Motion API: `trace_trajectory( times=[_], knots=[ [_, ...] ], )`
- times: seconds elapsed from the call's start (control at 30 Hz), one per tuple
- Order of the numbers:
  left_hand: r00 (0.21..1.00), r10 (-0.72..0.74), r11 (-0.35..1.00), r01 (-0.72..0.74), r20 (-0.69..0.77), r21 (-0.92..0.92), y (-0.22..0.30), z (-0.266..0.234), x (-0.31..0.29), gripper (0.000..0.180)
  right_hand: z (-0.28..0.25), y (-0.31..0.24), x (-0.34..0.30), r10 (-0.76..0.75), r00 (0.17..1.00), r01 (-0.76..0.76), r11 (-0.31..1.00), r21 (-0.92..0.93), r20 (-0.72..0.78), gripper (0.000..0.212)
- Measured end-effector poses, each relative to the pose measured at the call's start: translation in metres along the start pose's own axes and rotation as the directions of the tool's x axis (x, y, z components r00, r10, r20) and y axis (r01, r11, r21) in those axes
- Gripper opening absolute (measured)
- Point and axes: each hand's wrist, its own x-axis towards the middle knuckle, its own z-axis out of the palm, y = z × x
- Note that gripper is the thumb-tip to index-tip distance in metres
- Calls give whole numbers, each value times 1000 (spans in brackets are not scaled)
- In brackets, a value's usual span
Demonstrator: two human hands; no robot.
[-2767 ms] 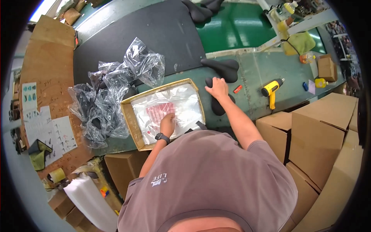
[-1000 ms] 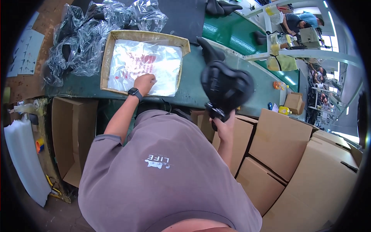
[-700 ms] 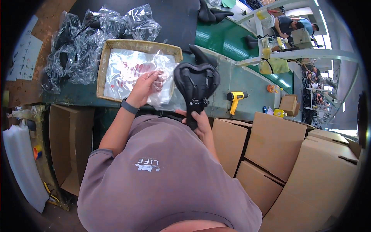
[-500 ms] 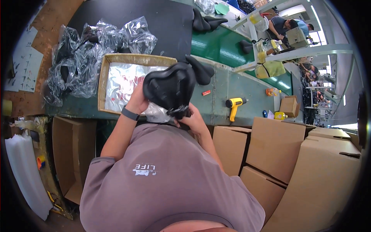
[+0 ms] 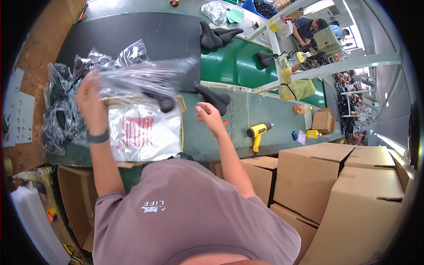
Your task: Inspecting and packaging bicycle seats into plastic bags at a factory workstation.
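Note:
My left hand [image 5: 89,90], wearing a dark wristband, grips a clear plastic bag [image 5: 132,79] that is smeared by motion. Inside or under the film shows a black bicycle saddle [image 5: 166,104]; which of the two I cannot tell. The bag hangs over the far end of a shallow cardboard tray [image 5: 182,128] holding a stack of flat plastic bags [image 5: 163,121] with red print. My right hand [image 5: 209,117] is empty, its fingers apart, just in front of an unwrapped black saddle [image 5: 215,100] on the bench.
Bagged saddles [image 5: 62,106] are heaped at the left on a black mat [image 5: 145,33]. A yellow heat gun [image 5: 257,134] lies on the bench to the right. More bare saddles [image 5: 216,35] sit by a green belt [image 5: 234,64]. Large cartons [image 5: 309,181] stand at my right.
The saddle that both hands held near my body is now at the far left with the plastic bag in my left hand. My right hand has let go and moved forward.

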Motion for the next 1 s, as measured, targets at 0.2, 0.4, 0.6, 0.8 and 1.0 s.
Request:
trace_trajectory(
  times=[0.2,0.4,0.6,0.8,1.0],
  knots=[
    [975,109,922,-26,-192,387,13,-44,29,31,-63,49,145,-464,878,112,438,-892,-118,83],
    [987,-101,939,135,-122,316,-56,-9,-23,43,-65,37,195,-201,979,-17,14,-1000,-19,58],
    [902,-295,953,254,315,165,-75,51,-84,39,-75,-77,86,-433,812,104,768,-632,-392,67],
    [704,377,848,-523,601,80,8,118,-131,35,-10,-129,-97,-161,987,157,973,167,15,80],
    [-161,694,492,-606,702,-625,120,144,-211,62,49,-108,-182,-13,974,-195,450,871,225,85]
  ],
)
